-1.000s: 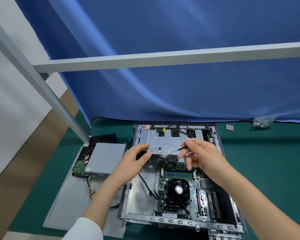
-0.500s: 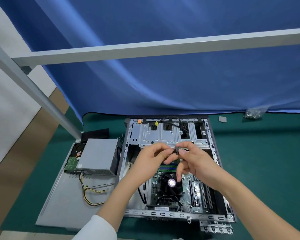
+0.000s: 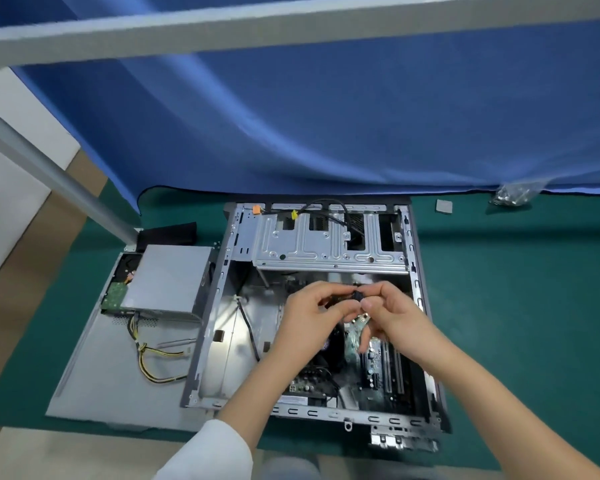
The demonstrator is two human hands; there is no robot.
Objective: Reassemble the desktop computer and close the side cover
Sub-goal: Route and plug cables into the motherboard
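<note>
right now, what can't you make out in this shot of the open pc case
- Small black connector, head view: pinched by left hand and right hand; fingers cover it, type unreadable.
- CPU cooler and motherboard centre: hidden under both hands and forearms.
- Hard drive: mostly beneath the power supply.
- Bag of screws: small and blurred, contents uncountable.

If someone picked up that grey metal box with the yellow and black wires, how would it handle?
The power supply would probably feel stiff and heavy for its size: it is a closed sheet-metal box. Its yellow and black wires lie in loose loops on the side cover, so they would likely dangle floppily and might snag.
</note>
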